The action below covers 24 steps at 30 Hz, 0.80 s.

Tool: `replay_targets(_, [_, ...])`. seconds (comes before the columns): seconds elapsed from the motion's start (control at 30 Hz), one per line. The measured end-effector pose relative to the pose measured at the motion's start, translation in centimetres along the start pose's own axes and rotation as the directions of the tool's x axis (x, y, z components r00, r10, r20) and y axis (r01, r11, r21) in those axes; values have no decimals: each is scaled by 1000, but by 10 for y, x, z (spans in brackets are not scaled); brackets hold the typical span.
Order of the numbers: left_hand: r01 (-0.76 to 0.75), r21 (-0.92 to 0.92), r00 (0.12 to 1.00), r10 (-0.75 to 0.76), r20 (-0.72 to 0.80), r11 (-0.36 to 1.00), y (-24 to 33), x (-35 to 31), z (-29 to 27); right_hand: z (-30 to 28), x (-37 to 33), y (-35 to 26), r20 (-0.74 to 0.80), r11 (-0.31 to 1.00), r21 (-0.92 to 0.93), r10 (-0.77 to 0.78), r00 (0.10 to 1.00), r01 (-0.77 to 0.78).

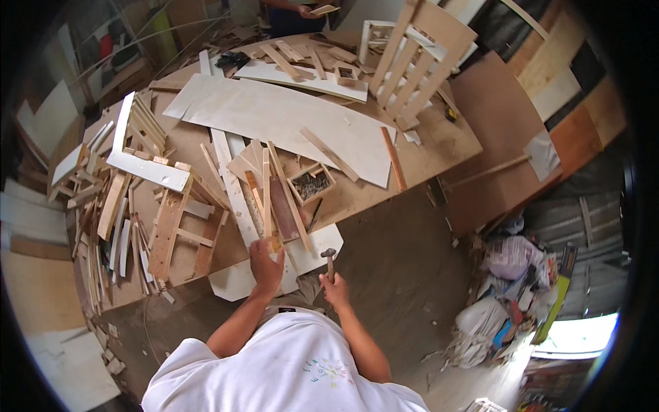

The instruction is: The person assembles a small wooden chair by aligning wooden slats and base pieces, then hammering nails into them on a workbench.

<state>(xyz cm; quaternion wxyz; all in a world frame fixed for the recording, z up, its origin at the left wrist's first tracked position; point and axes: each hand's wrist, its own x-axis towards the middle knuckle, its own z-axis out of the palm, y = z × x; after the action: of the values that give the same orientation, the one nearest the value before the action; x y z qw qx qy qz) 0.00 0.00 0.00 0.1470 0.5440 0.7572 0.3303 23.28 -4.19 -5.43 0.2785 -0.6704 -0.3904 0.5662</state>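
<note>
My right hand is closed round the handle of a hammer, its head up, to the right of my left hand. My left hand has its fingers bent together over a white board with cut corners at the table's near edge; what they grip is too small to make out. Narrow wooden strips run from beside that hand toward the middle of the table. Just beyond them, a small wooden box holds a heap of nails.
A long white panel lies across the worktable. Wooden frames and loose sticks crowd its left side, and a slatted piece stands far right. Bags pile on the floor at right. Another person's hand holds a wood piece beyond.
</note>
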Motion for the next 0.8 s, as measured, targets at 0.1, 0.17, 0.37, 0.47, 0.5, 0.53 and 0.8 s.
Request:
replay_targets(0.1, [213, -74, 963, -222, -152, 974, 33, 3, 21, -50, 1, 1, 79, 991, -136, 13, 997, -2])
replay_targets(0.17, [354, -149, 927, -368, -77, 923, 27, 19, 28, -64, 22, -2, 104, 965, -257, -19, 994, 45])
replay_targets(0.37, [420, -440, 848, -516, -120, 794, 35, 47, 70, -88, 112, -63, 139, 977, -200, 101, 985, -72])
replay_targets(0.47, [535, -709, 705, -705, 74, 460, 44, 30, 73, -83, 132, -102, 206, 975, -219, 71, 976, -25])
replay_targets(0.5, [541, -779, 649, -746, 147, 317, 53, 22, 71, -84, 139, -107, 240, 973, -232, 44, 970, 14])
replay_targets(0.53, [576, -740, 683, -703, 201, 347, 66, 23, 56, -83, 146, -112, 267, 971, -234, 20, 963, 44])
replay_targets(0.8, [495, -822, 736, -639, 223, 282, 132, -19, 101, -54, 187, -188, 612, 940, -297, 49, 789, 171])
